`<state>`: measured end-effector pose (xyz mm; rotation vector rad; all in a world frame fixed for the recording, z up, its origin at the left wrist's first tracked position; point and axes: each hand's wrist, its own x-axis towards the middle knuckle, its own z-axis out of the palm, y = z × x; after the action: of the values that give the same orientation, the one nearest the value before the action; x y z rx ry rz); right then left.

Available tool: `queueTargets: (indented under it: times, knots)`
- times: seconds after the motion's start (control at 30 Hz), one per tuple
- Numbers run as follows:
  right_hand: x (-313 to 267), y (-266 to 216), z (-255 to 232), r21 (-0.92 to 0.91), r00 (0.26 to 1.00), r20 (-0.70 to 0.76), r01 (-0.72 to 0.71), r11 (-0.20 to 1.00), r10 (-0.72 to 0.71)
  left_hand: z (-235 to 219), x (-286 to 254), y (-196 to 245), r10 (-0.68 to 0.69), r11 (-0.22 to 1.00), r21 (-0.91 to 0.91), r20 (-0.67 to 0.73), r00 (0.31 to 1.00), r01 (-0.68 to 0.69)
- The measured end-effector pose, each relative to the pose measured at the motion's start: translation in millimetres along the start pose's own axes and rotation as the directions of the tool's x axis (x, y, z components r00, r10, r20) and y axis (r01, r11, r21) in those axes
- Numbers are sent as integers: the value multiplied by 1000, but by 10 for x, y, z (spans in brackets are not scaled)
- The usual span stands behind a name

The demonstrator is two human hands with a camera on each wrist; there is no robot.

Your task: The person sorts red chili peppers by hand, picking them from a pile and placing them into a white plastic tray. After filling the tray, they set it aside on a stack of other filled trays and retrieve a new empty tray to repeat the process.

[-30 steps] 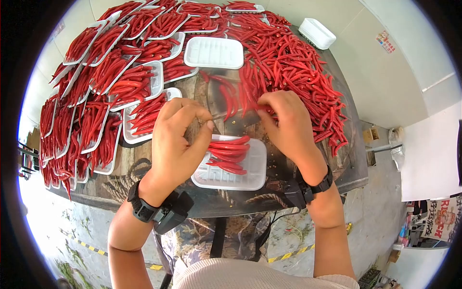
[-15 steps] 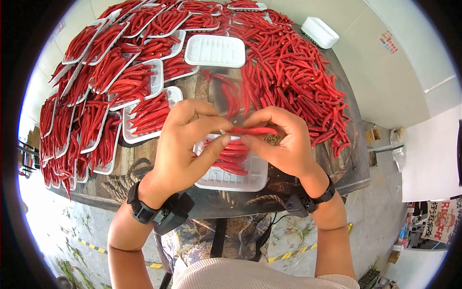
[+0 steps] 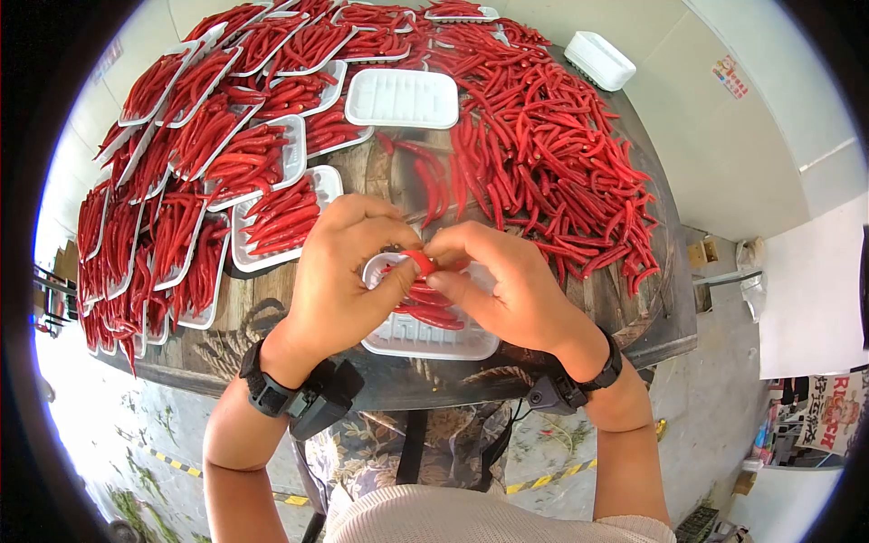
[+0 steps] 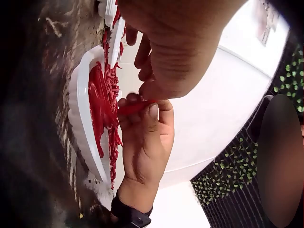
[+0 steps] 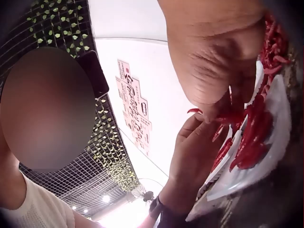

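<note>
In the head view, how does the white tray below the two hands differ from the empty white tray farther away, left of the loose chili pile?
The near tray holds several red chilies; the far tray holds none.
The near tray is partly hidden by the left hand and right hand; the far tray shows whole.
Both are white, with rounded corners and ribbed bottoms.

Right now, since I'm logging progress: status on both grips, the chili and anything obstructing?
Left grip and right grip pinching one red chili. Part-filled white tray below. No obstruction seen above it beyond the grips.
</note>
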<state>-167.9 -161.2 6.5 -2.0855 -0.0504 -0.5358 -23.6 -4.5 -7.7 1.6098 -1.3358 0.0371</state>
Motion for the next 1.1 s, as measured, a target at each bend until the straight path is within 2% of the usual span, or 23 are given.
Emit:
queueTargets:
  times: [0.07,0.13,0.17,0.23,0.27,0.33,0.37,0.43,0.5,0.57,0.6,0.67,0.77,0.87,1.0,1.1]
  knots:
    - [0,-8,-36,-39,1000,-1,3,999,-3,-27,21,13,-9,998,64,-19,1000,10]
    - [26,-10,-93,-183,990,75,135,974,-123,-65,41,-11,-83,986,137,-111,990,98]
    - [31,-4,-94,-183,990,75,135,974,-123,-79,44,-18,-83,986,136,-111,990,98]
    - [37,14,-80,-269,969,186,209,940,-162,-97,49,-27,-106,982,137,-180,978,131]
    - [34,31,-47,-270,969,186,207,940,-160,-93,44,-15,-110,981,140,-187,976,137]
    - [17,83,33,-318,967,98,253,914,-234,-79,49,-7,-92,981,150,-180,979,120]
    - [19,112,19,-318,968,98,251,914,-232,-73,48,-7,-75,981,162,-174,982,104]
    - [57,188,-72,-434,976,-58,166,886,-212,-66,38,-23,-81,983,153,-165,983,107]
    - [93,287,-211,-484,978,-101,113,868,-183,-57,30,-27,-86,984,141,-157,984,108]
    - [82,442,-320,-714,959,-199,0,700,-203,-52,32,-21,-87,987,124,-146,985,105]
    - [55,496,-362,-715,958,-200,-1,699,-204,-49,33,-18,-84,987,123,-146,986,103]
    - [14,559,-422,-816,991,-136,-105,568,-13,-45,27,-17,-74,988,125,-138,988,92]
    - [22,516,-452,-823,995,-89,-45,566,-49,-36,26,-10,-119,988,77,-146,982,131]
    - [15,521,-438,-846,995,-24,32,532,-97,-32,27,-55,-96,990,90,-150,984,111]
    - [18,459,-452,-859,999,-18,9,512,-48,-28,31,-64,-94,990,87,-151,984,108]
    - [32,421,-452,-837,999,-51,-33,546,-18,-31,32,-50,-113,988,83,-148,982,126]
